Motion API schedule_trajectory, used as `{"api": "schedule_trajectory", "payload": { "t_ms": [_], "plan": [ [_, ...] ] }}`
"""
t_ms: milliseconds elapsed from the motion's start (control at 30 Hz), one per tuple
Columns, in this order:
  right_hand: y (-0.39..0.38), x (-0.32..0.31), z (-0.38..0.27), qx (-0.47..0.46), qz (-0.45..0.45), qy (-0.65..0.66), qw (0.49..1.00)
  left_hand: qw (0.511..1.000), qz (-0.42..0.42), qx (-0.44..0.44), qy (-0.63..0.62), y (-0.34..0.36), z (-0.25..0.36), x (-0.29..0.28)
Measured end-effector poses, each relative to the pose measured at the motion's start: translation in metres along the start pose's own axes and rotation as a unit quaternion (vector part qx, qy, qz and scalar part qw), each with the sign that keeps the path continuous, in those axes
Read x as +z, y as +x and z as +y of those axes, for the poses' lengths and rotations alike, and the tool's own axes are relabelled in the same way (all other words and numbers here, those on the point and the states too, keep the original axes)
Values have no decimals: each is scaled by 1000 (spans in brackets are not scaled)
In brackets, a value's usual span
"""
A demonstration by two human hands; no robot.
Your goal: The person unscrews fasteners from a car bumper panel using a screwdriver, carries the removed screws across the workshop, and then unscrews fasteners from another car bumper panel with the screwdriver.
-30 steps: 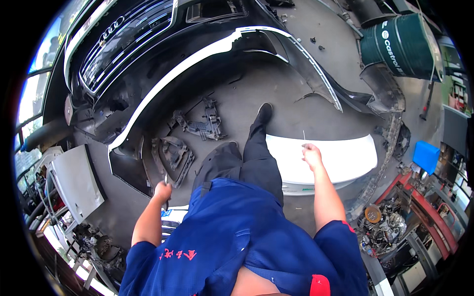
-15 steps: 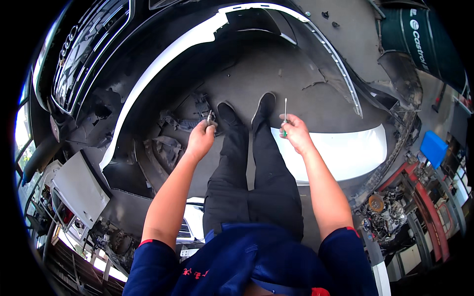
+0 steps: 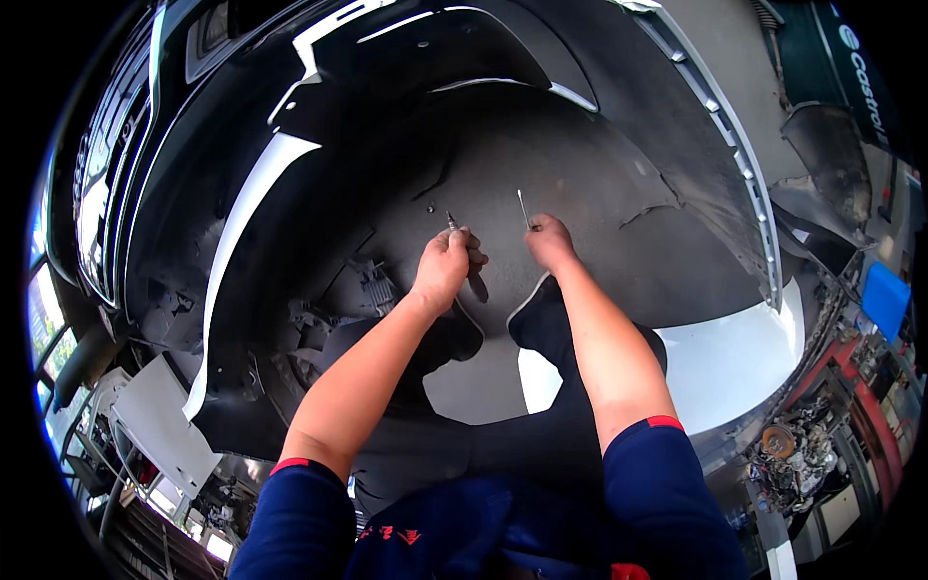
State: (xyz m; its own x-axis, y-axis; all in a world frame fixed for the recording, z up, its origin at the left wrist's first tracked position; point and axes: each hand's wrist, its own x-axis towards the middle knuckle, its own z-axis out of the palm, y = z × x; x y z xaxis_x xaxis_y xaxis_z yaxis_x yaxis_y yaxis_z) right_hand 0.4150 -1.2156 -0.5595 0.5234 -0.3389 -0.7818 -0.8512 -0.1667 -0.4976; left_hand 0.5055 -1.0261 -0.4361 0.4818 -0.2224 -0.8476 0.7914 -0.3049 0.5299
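My left hand (image 3: 447,266) is closed around a small pointed metal tool (image 3: 451,221), its tip sticking up past the fingers; I cannot make out its kind. To the right, my right hand (image 3: 552,244) grips a screwdriver (image 3: 523,208); its thin shaft points away from me, and the fist hides the handle. Both hands hang apart over the floor, inside the curve of a large car bumper cover (image 3: 244,217) with a black inner side and white outer edges. Neither hand touches the cover.
A white body panel (image 3: 730,362) lies at the right, near an engine-like assembly (image 3: 797,459) and a blue box (image 3: 884,302). Dark plastic parts (image 3: 375,285) lie left of my feet. A car front with a grille (image 3: 111,164) stands far left. A small round piece (image 3: 431,209) is on the floor.
I have bent my knees and sunk lower, so the bumper cover looks nearer. Both hands have moved forward and closer together, still holding their tools; the screwdriver now tilts slightly left.
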Motion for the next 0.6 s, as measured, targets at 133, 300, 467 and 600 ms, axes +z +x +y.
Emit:
{"api": "schedule_trajectory", "payload": {
  "t_ms": [133, 300, 467, 600],
  "plan": [
    [62, 29, 40, -3, -4, -3, 1000, 998, -38, -24, 50, 71, 3, -3],
    [130, 41, 83, -78, -17, -188, 979, 995, -56, -27, 81, 157, -8, 23],
    [140, 54, 73, -96, -22, -235, 967, 991, -121, 2, 54, 199, 8, 43],
    [126, 76, 76, 1, 127, -126, 984, 992, -114, -24, 48, 180, 10, 74]
  ]
}}
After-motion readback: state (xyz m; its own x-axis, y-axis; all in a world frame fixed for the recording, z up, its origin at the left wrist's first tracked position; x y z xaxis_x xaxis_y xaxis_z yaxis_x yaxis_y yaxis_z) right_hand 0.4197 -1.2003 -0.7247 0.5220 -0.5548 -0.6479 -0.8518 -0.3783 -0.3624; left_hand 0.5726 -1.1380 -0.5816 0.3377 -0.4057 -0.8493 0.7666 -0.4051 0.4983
